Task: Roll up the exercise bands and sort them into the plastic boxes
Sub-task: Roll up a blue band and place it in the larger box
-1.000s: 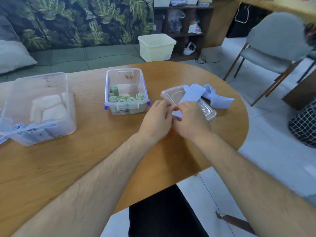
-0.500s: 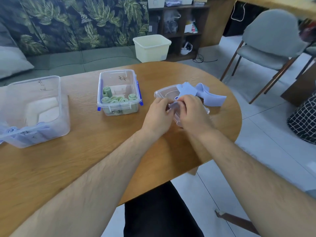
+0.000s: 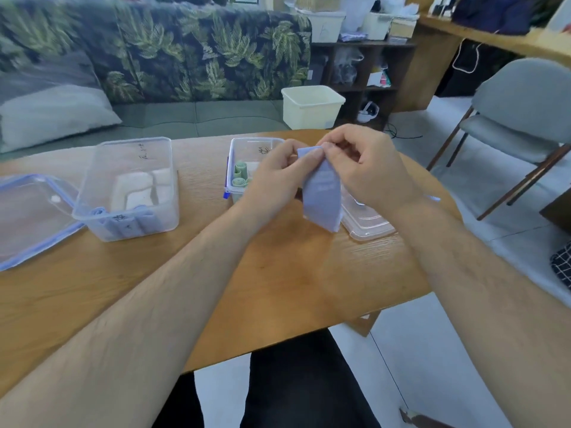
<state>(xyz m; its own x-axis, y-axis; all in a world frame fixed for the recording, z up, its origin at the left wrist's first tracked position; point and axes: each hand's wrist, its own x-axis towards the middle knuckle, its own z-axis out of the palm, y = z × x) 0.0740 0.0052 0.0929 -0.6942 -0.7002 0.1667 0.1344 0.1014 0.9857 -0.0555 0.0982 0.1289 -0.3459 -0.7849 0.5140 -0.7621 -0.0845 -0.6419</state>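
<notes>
- I am pinching the top edge of a pale blue flat exercise band [image 3: 323, 196] between my left hand [image 3: 275, 177] and right hand [image 3: 361, 168], which are close together above the wooden table [image 3: 278, 273].
- The band is hanging down in front of a clear plastic lid [image 3: 366, 225].
- A small clear plastic box [image 3: 247, 140] is sitting behind my left hand, holding what seem to be rolled green bands [image 3: 239, 182].
- A larger clear plastic box [image 3: 102, 168] is standing farther left.

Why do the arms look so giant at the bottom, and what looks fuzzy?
Head view: the wide-angle lens stretches things near the edges, so the forearms balloon. Head view: the leafy sofa is smeared soft, while the left hand, right hand and blue exercise band look clearer.
</notes>
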